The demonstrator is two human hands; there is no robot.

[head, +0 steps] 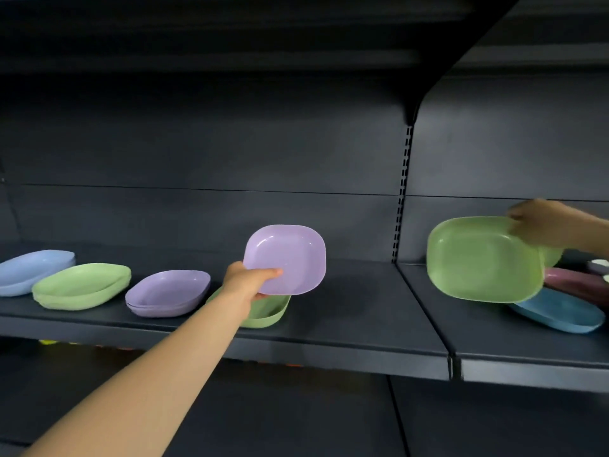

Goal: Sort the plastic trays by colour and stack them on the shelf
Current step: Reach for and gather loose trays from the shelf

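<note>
My left hand (245, 280) gripped a tilted purple tray (286, 258) above a green tray (267, 313) on the shelf (346, 328); my right hand (540, 225) pinched another green tray's (482, 258) rim.

Left arm (171, 351): bare from hand to frame edge, no sleeve.
Right hand (540, 225): bare, blurred; wrist bare.

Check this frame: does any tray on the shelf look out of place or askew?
Yes. A lone green plastic tray sits to the right of the purple plastic stack, apart from the green plastic stack further left. On the right shelf section, the blue plastic tray and dark pink plastic tray lie in a tilted, unsorted heap.
</note>
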